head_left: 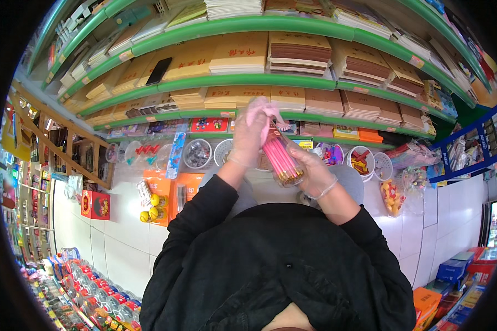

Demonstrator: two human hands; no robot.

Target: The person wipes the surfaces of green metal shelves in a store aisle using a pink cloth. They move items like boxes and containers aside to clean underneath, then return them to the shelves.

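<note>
My right hand (311,167), in a clear plastic glove, is wrapped around the lower side of a clear plastic canister of pink pencils (282,159). The canister tilts, with its metal-and-eraser pencil ends towards me. A pink cloth (266,112) is gripped in my left hand (247,138), also gloved, and lies against the canister's far upper end. That end is partly hidden by the cloth and fingers. Beyond my hands are green-edged shelves (248,79) with stacked tan notebooks (242,53).
White round baskets (197,153) line the shelf's foot. On the tiled floor are orange packages (154,186) with yellow-capped containers (154,213) and a red box (95,205). A black phone (159,71) lies on a notebook shelf. Bottled drinks (103,296) stand behind me at left.
</note>
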